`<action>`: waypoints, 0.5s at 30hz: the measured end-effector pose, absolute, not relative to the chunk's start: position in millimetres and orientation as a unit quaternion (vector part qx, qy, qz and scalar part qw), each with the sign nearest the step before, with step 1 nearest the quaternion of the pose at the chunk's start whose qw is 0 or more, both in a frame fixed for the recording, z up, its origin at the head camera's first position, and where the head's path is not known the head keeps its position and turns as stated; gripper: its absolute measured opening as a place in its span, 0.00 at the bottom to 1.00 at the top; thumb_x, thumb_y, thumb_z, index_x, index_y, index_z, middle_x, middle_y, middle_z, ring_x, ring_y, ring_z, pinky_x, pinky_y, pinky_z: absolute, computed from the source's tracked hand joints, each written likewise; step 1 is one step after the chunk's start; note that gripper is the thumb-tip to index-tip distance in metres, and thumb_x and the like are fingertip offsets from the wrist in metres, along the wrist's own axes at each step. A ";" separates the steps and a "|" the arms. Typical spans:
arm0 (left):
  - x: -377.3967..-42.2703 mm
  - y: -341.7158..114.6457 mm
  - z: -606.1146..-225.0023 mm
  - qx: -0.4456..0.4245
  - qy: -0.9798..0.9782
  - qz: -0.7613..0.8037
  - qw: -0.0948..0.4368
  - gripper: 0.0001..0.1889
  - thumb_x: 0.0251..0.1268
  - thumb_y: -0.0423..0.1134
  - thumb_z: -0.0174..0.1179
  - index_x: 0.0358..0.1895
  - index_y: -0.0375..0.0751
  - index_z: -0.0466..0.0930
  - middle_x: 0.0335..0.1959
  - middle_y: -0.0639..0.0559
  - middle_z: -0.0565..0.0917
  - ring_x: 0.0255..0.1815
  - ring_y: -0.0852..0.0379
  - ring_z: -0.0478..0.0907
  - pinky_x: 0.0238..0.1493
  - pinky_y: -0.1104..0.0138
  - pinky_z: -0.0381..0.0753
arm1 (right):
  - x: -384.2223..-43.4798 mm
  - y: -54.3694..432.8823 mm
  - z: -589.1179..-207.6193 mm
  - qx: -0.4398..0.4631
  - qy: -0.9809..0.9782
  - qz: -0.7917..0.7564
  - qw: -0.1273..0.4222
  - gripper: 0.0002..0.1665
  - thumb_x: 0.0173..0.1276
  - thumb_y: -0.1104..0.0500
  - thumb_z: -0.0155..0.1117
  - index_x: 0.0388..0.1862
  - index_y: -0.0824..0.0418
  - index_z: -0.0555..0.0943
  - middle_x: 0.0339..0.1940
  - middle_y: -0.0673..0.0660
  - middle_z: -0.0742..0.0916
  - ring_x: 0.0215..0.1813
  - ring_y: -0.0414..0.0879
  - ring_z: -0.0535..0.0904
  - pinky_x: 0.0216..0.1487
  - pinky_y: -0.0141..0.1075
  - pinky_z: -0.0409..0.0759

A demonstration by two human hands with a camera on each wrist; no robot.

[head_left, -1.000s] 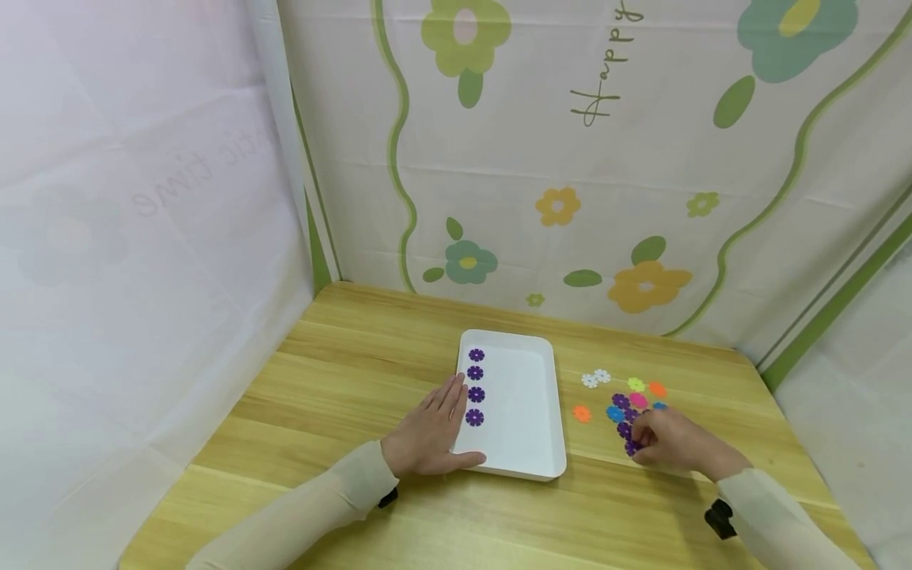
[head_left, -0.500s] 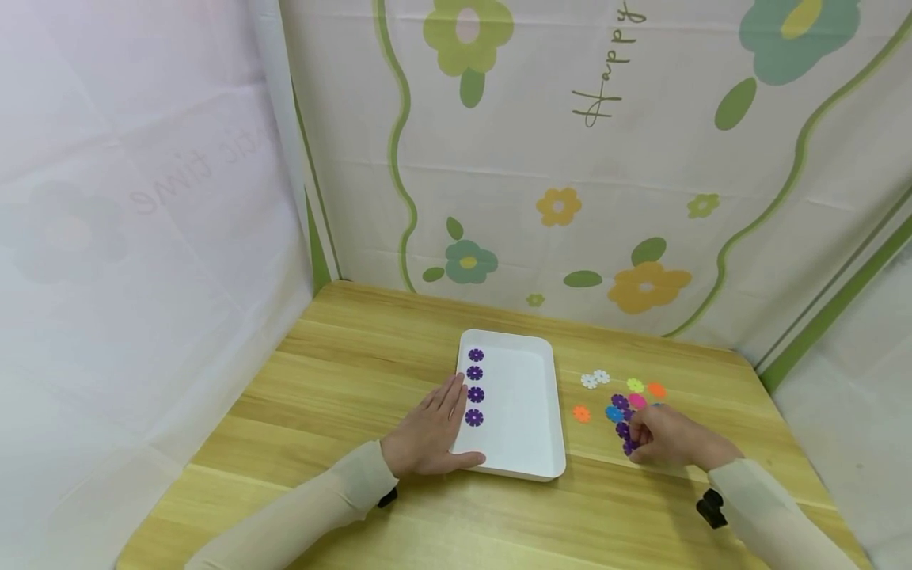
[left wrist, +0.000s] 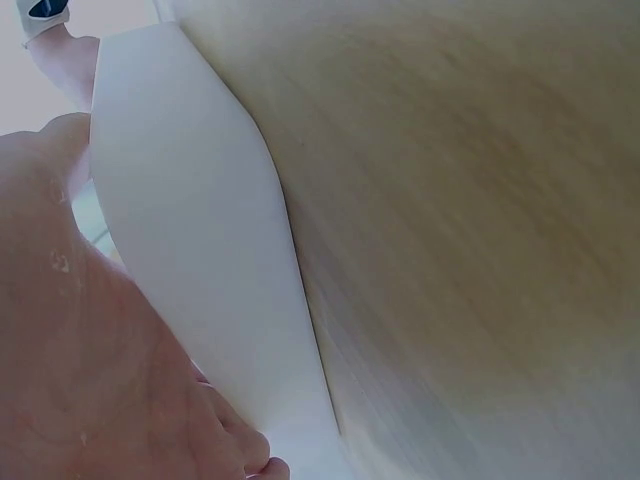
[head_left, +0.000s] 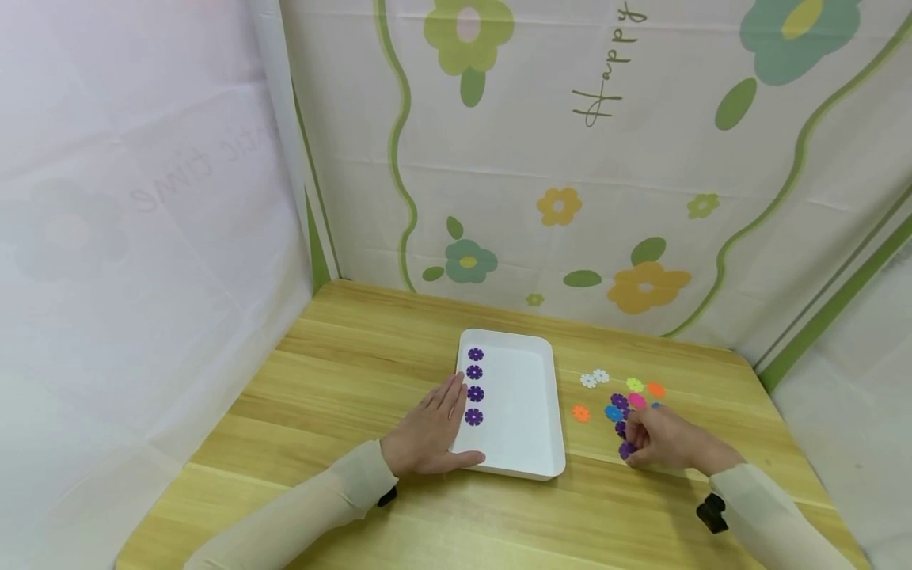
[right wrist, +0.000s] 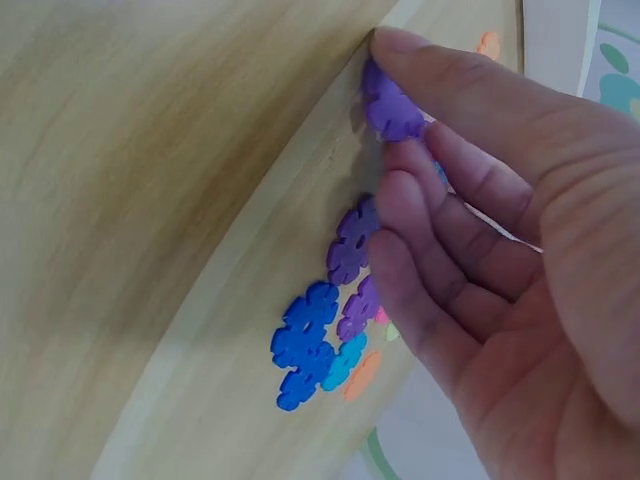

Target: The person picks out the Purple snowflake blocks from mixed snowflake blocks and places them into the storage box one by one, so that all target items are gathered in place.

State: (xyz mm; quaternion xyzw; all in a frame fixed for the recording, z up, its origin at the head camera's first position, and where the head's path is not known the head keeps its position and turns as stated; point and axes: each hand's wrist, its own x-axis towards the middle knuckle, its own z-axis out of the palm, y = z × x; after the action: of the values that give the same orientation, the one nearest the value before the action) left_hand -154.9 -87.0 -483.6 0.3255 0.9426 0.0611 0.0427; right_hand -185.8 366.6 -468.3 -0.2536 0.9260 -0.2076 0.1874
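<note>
A white rectangular tray [head_left: 518, 408] lies on the wooden table, with several purple flower-shaped discs [head_left: 473, 393] lined up along its left side. My left hand [head_left: 427, 434] rests on the tray's left edge, fingers straight and thumb over the near left corner. Right of the tray, my right hand [head_left: 666, 439] pinches a purple flower-shaped disc [right wrist: 393, 105] between thumb and fingers, as the right wrist view shows. More purple discs [head_left: 619, 401] and a blue disc [head_left: 613, 413] lie at its fingertips; the hand hides part of this group.
Two white discs [head_left: 588, 381], an orange disc [head_left: 581, 414], a yellow-green disc [head_left: 634, 385] and a pink disc [head_left: 637, 400] lie loose on the table [head_left: 356, 356]. Dark blue discs [right wrist: 303, 330] show in the right wrist view. Printed cloth walls [head_left: 499, 158] enclose the table's back and sides.
At the table, the lowest purple disc and my right fingertips have shifted slightly left, away from the neighbouring discs. My left hand and the tray have stayed in place.
</note>
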 end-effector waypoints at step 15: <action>-154.8 -86.7 -484.0 0.322 0.944 0.055 0.045 0.58 0.73 0.78 0.41 0.84 0.26 0.49 0.88 0.32 0.46 0.90 0.38 0.45 0.87 0.50 0.57 | -194.9 351.8 -446.7 -0.292 0.893 -0.280 0.197 0.07 0.78 0.58 0.66 0.37 0.55 0.87 0.32 0.50 0.88 0.27 0.31 0.73 0.27 0.29 0.76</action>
State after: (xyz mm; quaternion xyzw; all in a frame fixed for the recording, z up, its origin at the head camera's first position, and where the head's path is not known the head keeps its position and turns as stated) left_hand -154.8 -86.7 -484.0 0.3219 0.9441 0.0550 0.0447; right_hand -194.9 351.8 -446.7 -0.2925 0.8929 -0.2802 0.1968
